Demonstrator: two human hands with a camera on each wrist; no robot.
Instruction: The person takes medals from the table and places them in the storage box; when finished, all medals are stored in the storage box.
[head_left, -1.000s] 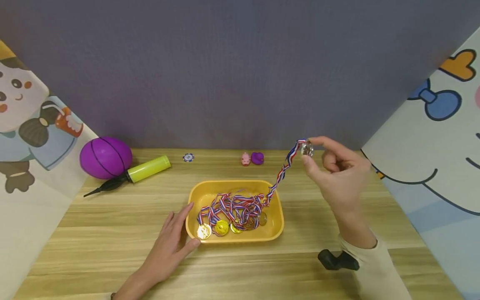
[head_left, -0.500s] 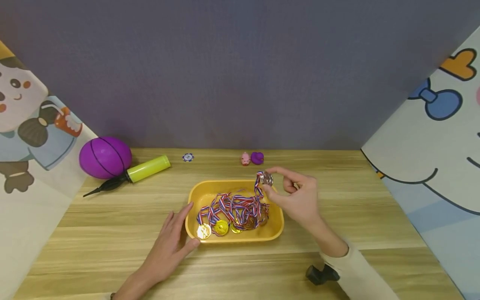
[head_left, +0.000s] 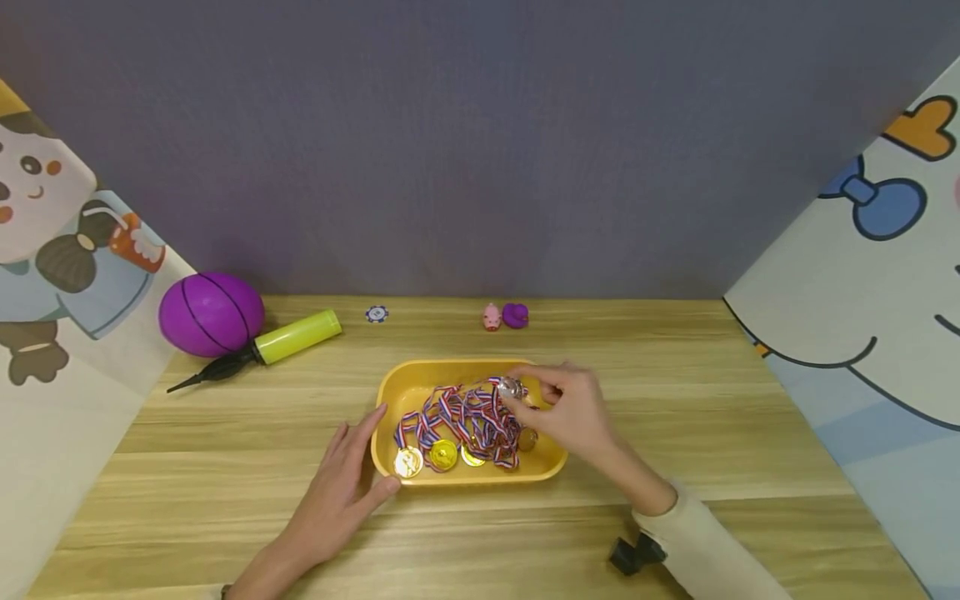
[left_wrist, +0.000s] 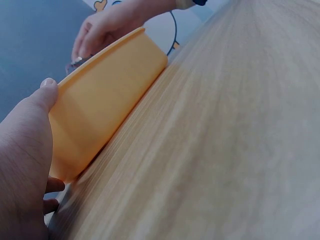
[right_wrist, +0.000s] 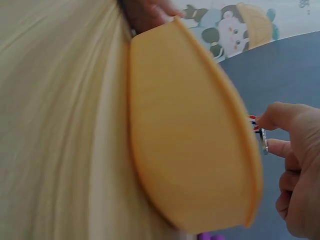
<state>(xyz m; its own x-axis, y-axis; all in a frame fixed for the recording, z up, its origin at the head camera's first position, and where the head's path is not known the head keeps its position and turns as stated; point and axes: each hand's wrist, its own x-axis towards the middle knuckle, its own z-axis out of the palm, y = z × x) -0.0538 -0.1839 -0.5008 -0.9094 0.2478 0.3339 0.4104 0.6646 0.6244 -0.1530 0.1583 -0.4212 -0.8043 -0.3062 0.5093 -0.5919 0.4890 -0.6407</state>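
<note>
The right hand (head_left: pixel 570 408) pinches a silver medal (head_left: pixel 511 387) between thumb and forefinger, low over the right part of the yellow tray (head_left: pixel 397 383) at the middle of the tabletop (head_left: pixel 675 433); its ribbon seems to run into the tangle of ribbons (head_left: pixel 465 417) in the tray, though the strands blur together. The left hand (head_left: pixel 337 492) rests flat with straight fingers against the tray's near left corner. Gold medals (head_left: pixel 442 455) lie along the near wall.

A wooden table (head_left: pixel 750 417) stands against a grey-purple wall (head_left: pixel 480 142) between cartoon panels (head_left: pixel 885 275).
</note>
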